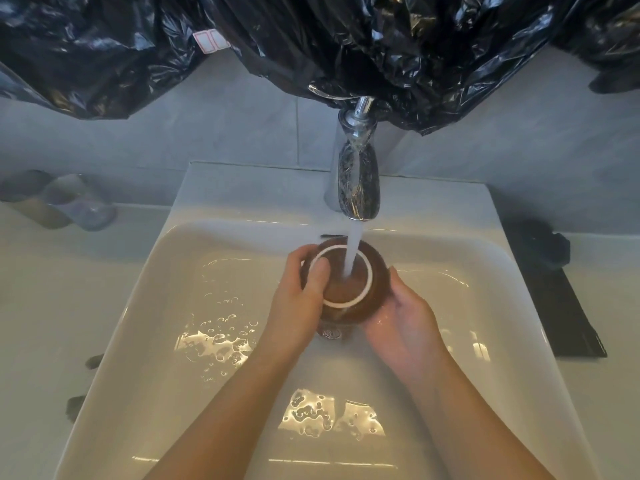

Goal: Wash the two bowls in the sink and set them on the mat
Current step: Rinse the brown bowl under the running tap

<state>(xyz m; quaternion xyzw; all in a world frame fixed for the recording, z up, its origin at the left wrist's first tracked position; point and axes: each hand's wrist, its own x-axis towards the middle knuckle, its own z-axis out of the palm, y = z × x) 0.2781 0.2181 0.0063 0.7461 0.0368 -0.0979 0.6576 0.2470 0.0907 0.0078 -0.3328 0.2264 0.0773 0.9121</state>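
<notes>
A brown bowl (pixel 375 271) with a white foot ring is held upside down over the white sink (pixel 214 306), under the running water of the chrome tap (pixel 358 181). My left hand (pixel 298 299) grips its left side, thumb lying on the foot ring. My right hand (pixel 401 323) cups the bowl's right side from below. A black mat (pixel 568 306) lies on the counter to the right of the sink. On its far end sits a dark object (pixel 540 245), too dim to identify.
Black plastic sheeting (pixel 346 39) hangs over the wall above the tap. Blurred cups (pixel 65 202) stand on the counter at the left. Water droplets lie on the basin floor around the drain (pixel 329 332).
</notes>
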